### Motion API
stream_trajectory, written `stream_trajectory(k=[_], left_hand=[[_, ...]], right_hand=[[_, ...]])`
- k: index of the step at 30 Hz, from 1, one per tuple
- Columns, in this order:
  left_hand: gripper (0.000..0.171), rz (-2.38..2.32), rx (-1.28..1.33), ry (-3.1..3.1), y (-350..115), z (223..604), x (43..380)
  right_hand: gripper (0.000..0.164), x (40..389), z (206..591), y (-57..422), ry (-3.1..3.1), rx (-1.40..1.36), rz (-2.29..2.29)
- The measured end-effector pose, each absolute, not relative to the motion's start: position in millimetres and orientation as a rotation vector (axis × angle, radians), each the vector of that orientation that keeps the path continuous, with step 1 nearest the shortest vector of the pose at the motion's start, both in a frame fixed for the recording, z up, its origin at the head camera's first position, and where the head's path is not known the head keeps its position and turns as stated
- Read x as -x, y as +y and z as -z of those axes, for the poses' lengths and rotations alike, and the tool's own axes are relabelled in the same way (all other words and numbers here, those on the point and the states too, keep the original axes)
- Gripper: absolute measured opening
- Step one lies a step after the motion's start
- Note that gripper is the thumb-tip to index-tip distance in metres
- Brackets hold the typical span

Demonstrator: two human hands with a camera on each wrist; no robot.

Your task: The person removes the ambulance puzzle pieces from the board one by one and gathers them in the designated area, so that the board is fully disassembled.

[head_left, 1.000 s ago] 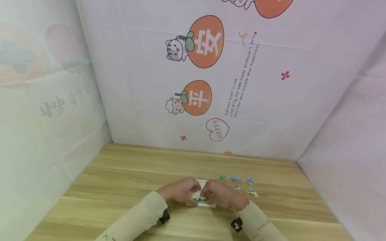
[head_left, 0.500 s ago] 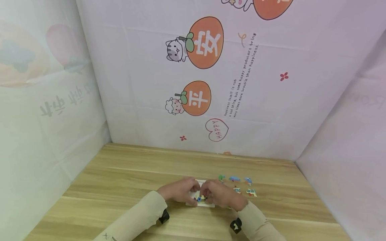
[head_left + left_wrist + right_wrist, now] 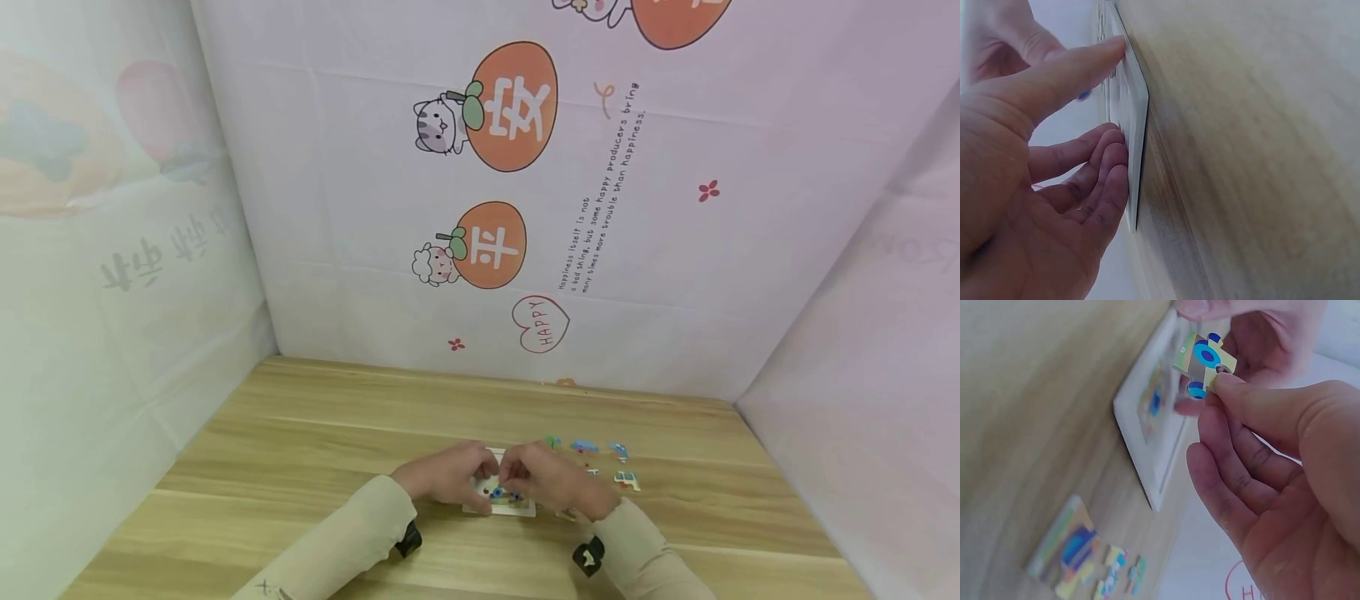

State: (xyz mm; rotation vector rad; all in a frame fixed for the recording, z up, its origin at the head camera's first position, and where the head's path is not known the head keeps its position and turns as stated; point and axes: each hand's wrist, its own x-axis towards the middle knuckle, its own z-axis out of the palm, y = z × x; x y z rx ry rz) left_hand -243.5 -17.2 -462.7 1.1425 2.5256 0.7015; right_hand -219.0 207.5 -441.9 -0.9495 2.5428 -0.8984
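Note:
My right hand (image 3: 551, 477) pinches a small puzzle piece (image 3: 1204, 362) between thumb and fingertips, printed with blue wheels on a yellow and green ground. The piece is tilted, close over a white-rimmed puzzle tray (image 3: 1138, 450). Inside the tray, a picture part with a blue spot (image 3: 1155, 400) shows near one corner. My left hand (image 3: 453, 475) rests on the tray's left side. In the left wrist view its thumb lies straight on the tray's rim (image 3: 1139, 119), and its loosely bent fingers touch the tray farther along.
Several loose puzzle pieces lie on the wooden table (image 3: 315, 417) right of the tray, including a blue piece (image 3: 585, 446) and a white one (image 3: 627, 480). Another piece (image 3: 1069, 550) lies near my right wrist. Printed cloth walls (image 3: 360, 208) enclose the table.
My right fingers have risen slightly and turned above the tray, uncovering more of its lower right part. The left hand has stayed in place on the tray.

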Motion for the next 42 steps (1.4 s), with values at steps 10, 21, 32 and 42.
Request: stream_trajectory(k=[10, 21, 32, 42], left_hand=[[0.055, -0.706, -1.135, 2.545, -18, 464, 242], [0.058, -0.695, -1.117, 2.556, -16, 465, 241], [0.058, -0.687, -1.133, 2.564, -15, 466, 241], [0.058, -0.700, -1.147, 2.553, -17, 463, 240]], right_hand=[[0.009, 215, 420, 242, 2.612, 0.960, 0.912], [0.012, 199, 409, 305, 2.699, 0.938, 0.873], [0.012, 185, 428, 341, 2.660, 0.840, 0.888], [0.011, 194, 452, 348, 2.638, 0.863, 0.938]])
